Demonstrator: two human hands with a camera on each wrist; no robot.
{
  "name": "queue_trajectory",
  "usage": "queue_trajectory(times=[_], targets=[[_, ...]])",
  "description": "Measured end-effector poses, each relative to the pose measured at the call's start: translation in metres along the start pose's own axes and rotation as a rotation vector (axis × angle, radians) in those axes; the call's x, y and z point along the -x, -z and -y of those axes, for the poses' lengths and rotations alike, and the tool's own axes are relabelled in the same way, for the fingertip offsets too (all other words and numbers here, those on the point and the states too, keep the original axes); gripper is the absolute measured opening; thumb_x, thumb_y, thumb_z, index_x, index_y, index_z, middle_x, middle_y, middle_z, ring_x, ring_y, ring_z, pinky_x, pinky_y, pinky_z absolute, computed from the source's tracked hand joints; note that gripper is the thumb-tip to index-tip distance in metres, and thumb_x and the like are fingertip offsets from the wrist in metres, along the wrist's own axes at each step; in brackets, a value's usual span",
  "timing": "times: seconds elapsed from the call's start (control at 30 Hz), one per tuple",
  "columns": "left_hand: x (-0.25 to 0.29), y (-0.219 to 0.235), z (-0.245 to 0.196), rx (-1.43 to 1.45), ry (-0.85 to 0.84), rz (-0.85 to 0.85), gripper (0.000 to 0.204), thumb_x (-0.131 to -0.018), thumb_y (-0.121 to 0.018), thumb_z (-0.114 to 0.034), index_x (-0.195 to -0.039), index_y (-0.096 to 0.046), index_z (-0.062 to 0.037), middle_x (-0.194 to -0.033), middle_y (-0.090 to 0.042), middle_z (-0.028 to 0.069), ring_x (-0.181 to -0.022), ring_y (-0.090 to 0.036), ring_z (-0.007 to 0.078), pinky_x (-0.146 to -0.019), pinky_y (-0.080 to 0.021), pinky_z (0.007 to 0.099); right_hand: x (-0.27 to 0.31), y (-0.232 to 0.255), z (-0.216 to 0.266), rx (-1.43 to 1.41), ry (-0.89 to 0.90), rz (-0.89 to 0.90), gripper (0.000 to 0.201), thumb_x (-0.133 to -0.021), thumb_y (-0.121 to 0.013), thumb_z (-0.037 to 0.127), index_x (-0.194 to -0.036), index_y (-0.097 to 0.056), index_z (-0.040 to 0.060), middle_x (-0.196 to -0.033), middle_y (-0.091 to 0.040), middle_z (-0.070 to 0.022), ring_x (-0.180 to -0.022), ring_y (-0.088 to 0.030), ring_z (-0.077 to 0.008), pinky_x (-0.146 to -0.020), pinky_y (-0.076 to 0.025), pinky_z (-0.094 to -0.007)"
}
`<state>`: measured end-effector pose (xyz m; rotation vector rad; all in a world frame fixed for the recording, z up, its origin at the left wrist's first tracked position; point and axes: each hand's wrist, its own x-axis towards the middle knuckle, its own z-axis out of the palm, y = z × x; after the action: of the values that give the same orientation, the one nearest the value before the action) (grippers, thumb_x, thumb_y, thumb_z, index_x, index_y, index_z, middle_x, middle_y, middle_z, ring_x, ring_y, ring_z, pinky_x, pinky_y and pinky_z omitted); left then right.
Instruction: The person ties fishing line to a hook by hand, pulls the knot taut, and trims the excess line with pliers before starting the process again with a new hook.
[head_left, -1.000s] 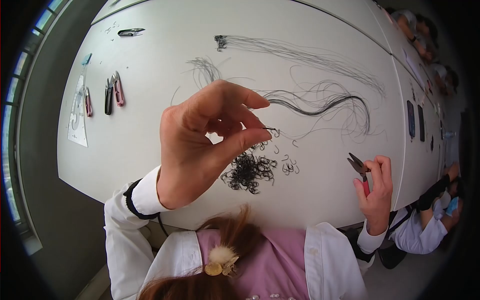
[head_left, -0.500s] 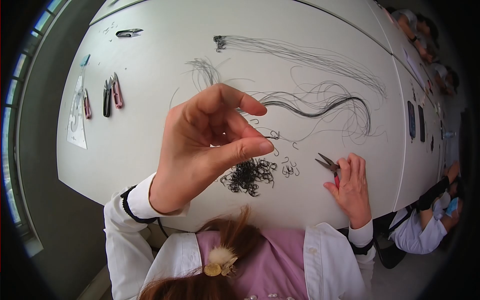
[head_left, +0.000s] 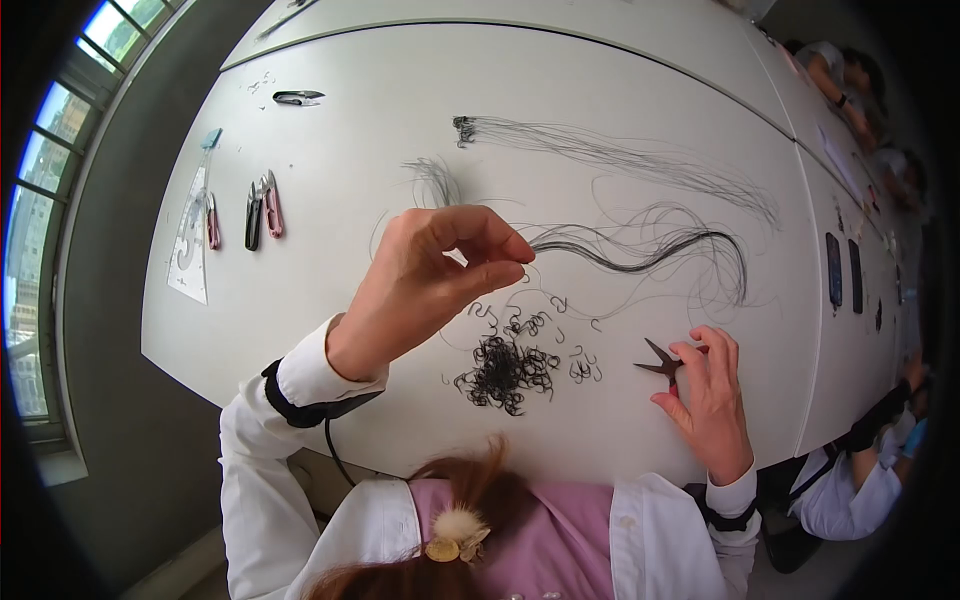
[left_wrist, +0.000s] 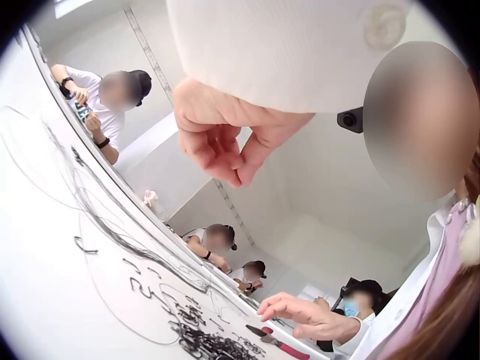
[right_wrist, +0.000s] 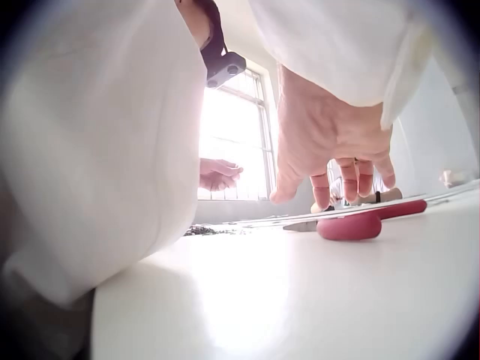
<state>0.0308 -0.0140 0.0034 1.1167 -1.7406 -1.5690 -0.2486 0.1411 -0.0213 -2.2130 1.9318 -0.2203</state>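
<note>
Left hand [head_left: 425, 280] is raised above the white table [head_left: 330, 330], thumb and forefinger tips pressed together in a pinch; whatever sits between them is too small to identify. The other fingers are curled beside them. Below and to its right, a heap of small black hooks [head_left: 503, 368] lies on the table, with loose hooks scattered around its far side. Beyond those, a dark bundle of fine strands [head_left: 640, 255] curves across the table.

Right hand [head_left: 708, 395] rests near the table's near edge, fingers relaxed and extended over the red-handled pliers [head_left: 668, 365], touching the handles without closing on them; pliers lie flat, jaws apart.

Thread snips [head_left: 260, 208] lie well apart at the left, by the table's left edge. Bare table surface separates them from the hook heap.
</note>
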Motion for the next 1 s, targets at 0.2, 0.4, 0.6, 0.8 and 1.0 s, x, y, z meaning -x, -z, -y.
queue_trajectory(times=[0.2, 0.4, 0.6, 0.8, 1.0], targets=[[-0.003, -0.02, -0.019, -0.14, -0.173, 0.03, 0.005, -0.079, -0.065, 0.003, -0.081, -0.065, -0.0014, -0.08, -0.066, 0.0036, -0.075, -0.06, 0.0086, -0.064, -0.049, 0.0225, -0.075, 0.043, 0.028, -0.689, 0.267, 0.041, 0.047, -0.077, -0.071, 0.02, -0.116, -0.052, 0.0022, -0.11, -0.053, -0.0133, -0.104, -0.052, -0.0257, -0.088, -0.044, -0.037], [-0.034, 0.0, -0.011, -0.196, -0.213, -0.153, 0.003, -0.077, -0.066, -0.002, -0.079, -0.068, -0.0016, -0.072, -0.066, 0.0015, -0.064, -0.055, 0.0061, -0.056, -0.044, 0.0215, -0.14, 0.032, 0.019, -1.428, 0.115, 0.64, 0.023, -0.094, -0.052, 0.024, -0.097, -0.057, 0.0012, -0.067, -0.05, 0.0013, -0.06, -0.049, -0.0083, -0.063, -0.045, -0.025], [-0.084, 0.046, 0.043, -0.159, -0.046, -0.26, 0.016, -0.072, -0.074, -0.014, -0.084, -0.066, -0.0055, -0.069, -0.064, 0.0021, -0.059, -0.055, 0.006, -0.05, -0.036, 0.0197, -0.155, 0.051, -0.071, -1.16, -0.167, 0.296, 0.028, -0.095, -0.047, 0.027, -0.078, -0.053, 0.006, -0.054, -0.027, 0.0103, -0.046, -0.022, -0.0014, -0.041, -0.017, -0.0174], [-0.112, 0.051, 0.054, -0.248, -0.012, -0.405, 0.017, -0.068, -0.076, -0.01, -0.078, -0.065, -0.0009, -0.065, -0.063, 0.0043, -0.056, -0.053, 0.0071, -0.049, -0.04, 0.0205, -0.168, 0.039, -0.179, -0.882, -0.33, 0.1, 0.025, -0.093, -0.048, 0.026, -0.083, -0.057, 0.0049, -0.057, -0.037, 0.0088, -0.05, -0.033, -0.0017, -0.046, -0.028, -0.0168], [-0.129, 0.06, 0.073, -0.303, 0.036, -0.45, 0.017, -0.067, -0.078, -0.011, -0.073, -0.065, -0.002, -0.063, -0.062, 0.003, -0.055, -0.052, 0.0067, -0.049, -0.041, 0.0218, -0.166, 0.017, -0.145, -0.022, -0.109, -0.342, 0.019, -0.081, -0.061, 0.009, -0.098, -0.061, 0.0027, -0.092, -0.056, -0.0075, -0.092, -0.053, -0.0216, -0.083, -0.043, -0.0318]])
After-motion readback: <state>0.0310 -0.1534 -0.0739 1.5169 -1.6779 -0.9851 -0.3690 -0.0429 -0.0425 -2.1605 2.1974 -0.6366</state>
